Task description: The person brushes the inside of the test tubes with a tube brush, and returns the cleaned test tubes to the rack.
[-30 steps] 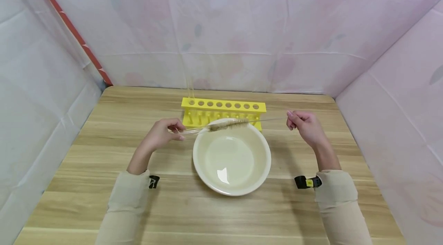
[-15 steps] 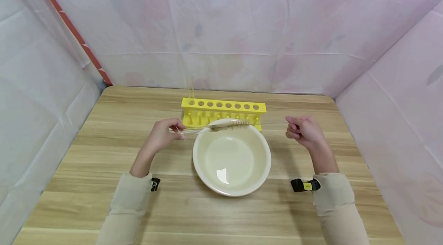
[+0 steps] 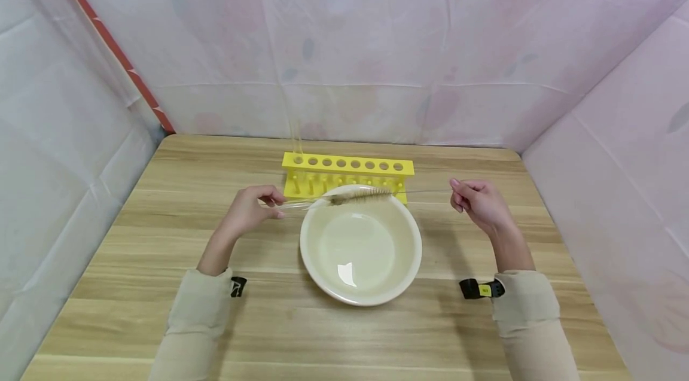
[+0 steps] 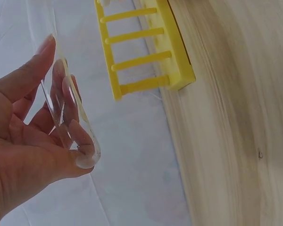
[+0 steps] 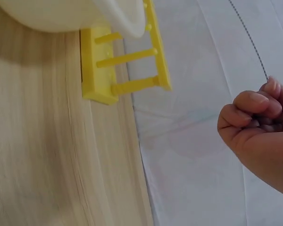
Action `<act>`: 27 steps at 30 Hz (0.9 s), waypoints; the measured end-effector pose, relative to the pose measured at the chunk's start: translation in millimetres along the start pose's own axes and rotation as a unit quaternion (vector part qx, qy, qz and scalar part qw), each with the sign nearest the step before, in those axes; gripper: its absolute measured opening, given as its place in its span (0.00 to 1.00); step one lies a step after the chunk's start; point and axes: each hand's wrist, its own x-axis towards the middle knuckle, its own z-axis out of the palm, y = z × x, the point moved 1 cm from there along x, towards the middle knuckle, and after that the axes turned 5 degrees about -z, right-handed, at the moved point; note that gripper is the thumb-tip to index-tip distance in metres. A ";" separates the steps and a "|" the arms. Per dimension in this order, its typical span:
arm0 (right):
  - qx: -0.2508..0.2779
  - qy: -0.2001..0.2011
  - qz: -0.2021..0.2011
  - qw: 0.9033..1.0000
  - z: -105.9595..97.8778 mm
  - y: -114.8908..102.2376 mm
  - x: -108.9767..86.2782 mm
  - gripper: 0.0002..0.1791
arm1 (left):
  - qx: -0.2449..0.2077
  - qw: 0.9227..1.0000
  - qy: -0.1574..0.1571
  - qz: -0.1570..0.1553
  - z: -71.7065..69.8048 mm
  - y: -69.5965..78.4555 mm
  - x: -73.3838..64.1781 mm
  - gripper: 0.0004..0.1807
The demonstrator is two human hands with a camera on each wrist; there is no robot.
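My left hand (image 3: 253, 207) grips a clear glass test tube (image 4: 61, 101), its rounded bottom near the palm in the left wrist view. The tube lies almost level, its mouth towards the right above the basin's far left rim. From that end a test tube brush (image 3: 366, 194) with brown bristles stretches rightward; how far its tip sits inside the glass is hard to tell. Thumb and forefinger of my right hand (image 3: 481, 204) pinch the brush's thin twisted wire handle (image 5: 249, 35), the other fingers curled.
A cream basin (image 3: 307, 255) holding clear liquid stands on the wooden table (image 3: 269, 333) beneath the brush. Right behind it is a yellow test tube rack (image 3: 348, 170), with another glass tube (image 3: 297, 139) upright in its leftmost hole. Patterned sheets wall the table's back and sides.
My right hand dipped nearer and a little left, then went back right and slightly up. The brush bristles have shifted slightly to the right; the left hand holds the tube nearly still.
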 end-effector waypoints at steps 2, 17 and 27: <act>-0.044 -0.001 -0.022 0.999 -0.8 0.8 -0.5 0.23 | -0.003 1.000 -0.004 -0.001 -1.7 -0.4 0.1 0.09; 0.188 -0.033 0.106 0.976 -13.4 -1.8 -4.4 0.26 | 0.028 0.999 0.023 -0.029 -9.0 -10.3 -6.8 0.09; 0.225 -0.059 0.067 0.970 -30.7 0.8 -13.9 0.24 | 0.027 0.998 0.012 -0.050 -15.3 -23.6 -12.8 0.09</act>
